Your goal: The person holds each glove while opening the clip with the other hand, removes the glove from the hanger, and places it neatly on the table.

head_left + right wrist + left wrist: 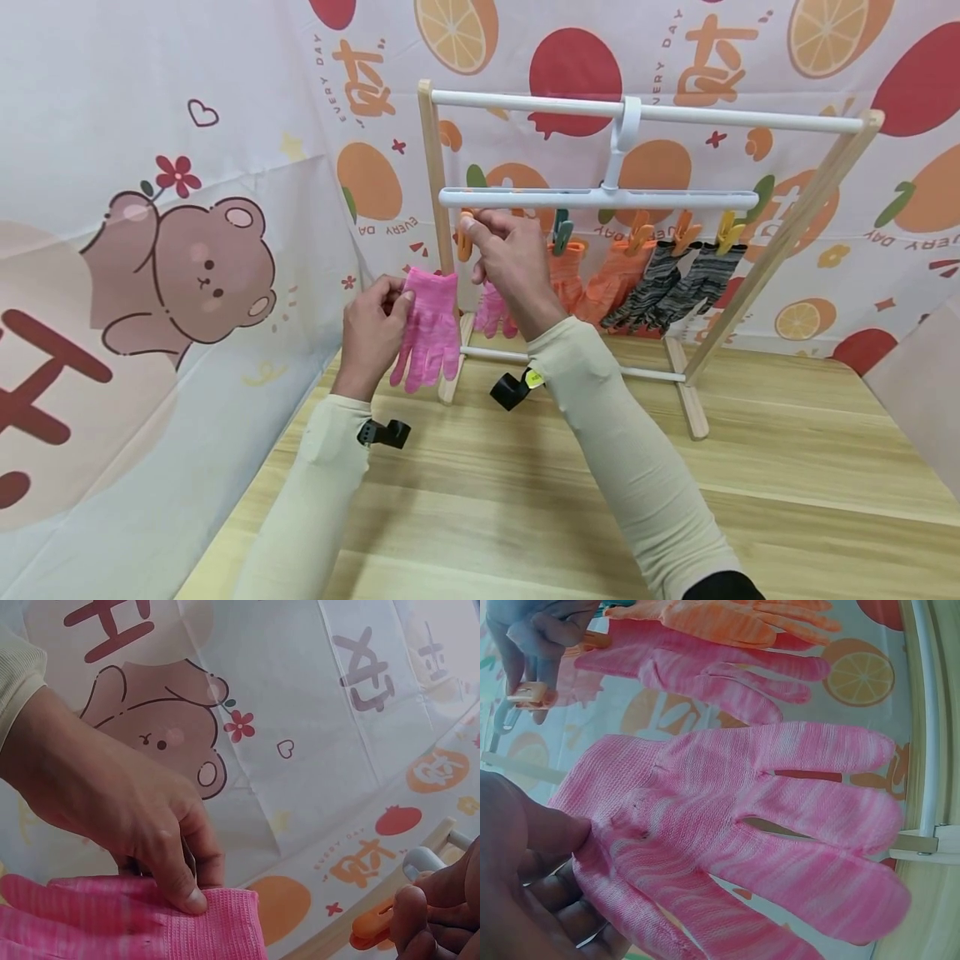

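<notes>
My left hand point(371, 337) pinches a pink knit glove point(429, 325) by its cuff, thumb in front, and the glove's fingers hang down. In the left wrist view the glove point(697, 817) spreads wide across the picture. Up at the left end of a white hanger point(525, 198), my right hand point(517, 262) pinches an orange clothespin point(465, 237). The right wrist view shows this clothespin point(373, 922) between thumb and fingers, apart from the glove cuff. Partly hidden behind my right hand, another pink glove point(491, 310) hangs from the hanger.
Orange gloves point(618, 279) and black-grey gloves point(701, 279) hang farther right by a green clothespin point(562, 235), orange ones and a yellow clothespin point(729, 233). A wood-and-white rack point(787, 242) carries the hanger above a wooden table point(465, 500). Printed cloth stands behind and at left.
</notes>
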The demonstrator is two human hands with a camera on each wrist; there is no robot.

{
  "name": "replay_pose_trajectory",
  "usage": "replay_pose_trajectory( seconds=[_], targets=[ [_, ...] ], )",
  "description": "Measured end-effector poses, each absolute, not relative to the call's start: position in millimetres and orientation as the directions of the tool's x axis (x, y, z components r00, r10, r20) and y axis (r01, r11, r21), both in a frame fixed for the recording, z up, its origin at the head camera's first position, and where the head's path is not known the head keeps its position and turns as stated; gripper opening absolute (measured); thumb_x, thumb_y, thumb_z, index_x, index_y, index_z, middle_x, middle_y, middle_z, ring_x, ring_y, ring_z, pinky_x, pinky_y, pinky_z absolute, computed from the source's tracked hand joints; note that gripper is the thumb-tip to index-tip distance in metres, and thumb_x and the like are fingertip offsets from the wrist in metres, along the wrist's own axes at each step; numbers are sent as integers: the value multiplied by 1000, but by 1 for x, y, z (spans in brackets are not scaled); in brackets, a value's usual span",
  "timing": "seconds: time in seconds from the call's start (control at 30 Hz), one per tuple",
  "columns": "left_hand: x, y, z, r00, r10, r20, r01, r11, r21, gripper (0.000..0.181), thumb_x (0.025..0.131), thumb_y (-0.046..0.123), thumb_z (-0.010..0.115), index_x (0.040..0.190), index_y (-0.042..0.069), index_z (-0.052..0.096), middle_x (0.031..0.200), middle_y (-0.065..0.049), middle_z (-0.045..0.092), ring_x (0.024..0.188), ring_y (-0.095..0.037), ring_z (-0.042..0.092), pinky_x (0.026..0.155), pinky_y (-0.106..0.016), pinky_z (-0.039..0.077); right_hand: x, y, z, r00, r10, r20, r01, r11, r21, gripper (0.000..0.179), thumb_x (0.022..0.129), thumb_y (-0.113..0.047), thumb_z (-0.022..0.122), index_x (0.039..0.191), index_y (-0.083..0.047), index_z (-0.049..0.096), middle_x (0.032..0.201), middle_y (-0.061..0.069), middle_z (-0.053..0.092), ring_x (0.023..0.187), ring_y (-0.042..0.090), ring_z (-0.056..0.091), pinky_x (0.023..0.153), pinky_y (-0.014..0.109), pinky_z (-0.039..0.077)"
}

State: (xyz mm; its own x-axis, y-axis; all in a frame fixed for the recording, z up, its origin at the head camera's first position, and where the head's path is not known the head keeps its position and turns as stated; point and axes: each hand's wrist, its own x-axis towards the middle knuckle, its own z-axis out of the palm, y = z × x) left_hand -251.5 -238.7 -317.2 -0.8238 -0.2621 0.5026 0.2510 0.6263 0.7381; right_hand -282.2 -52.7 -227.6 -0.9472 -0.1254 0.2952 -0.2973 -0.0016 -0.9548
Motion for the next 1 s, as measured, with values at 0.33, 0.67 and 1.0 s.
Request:
replay_pose_trajectory(
  seconds=[0.33, 0.67, 1.0],
  targets=[
    [-252, -241, -322, -837, -272, 475, 224, 620, 752, 15, 103, 14, 60, 109, 3, 68, 86, -11, 63, 73, -23, 54, 64, -32, 43, -282, -52, -226, -946, -122, 301, -302, -10, -953, 28, 98, -21, 70, 123, -8, 73, 94, 8, 68, 47, 14, 51, 49, 22, 45],
    [-254, -247, -331, -852, -286, 438, 174, 635, 753, 11, 102, 13, 61, 102, 4, 67, 84, -10, 62, 74, -23, 54, 66, -35, 44, -281, -53, -226, -942, -123, 312, -313, -14, -950, 28, 98, -21, 70, 122, -7, 73, 92, 9, 67, 46, 14, 50, 49, 22, 46],
    [-254, -250, -342, -869, -289, 401, 140, 635, 760, 15, 103, 14, 59, 108, 3, 68, 88, -13, 65, 75, -24, 56, 66, -36, 46, -280, -52, -226, -943, -131, 306, -309, -2, -951, 30, 98, -23, 70, 124, -8, 72, 91, 8, 66, 46, 15, 51, 49, 22, 45]
  ],
)
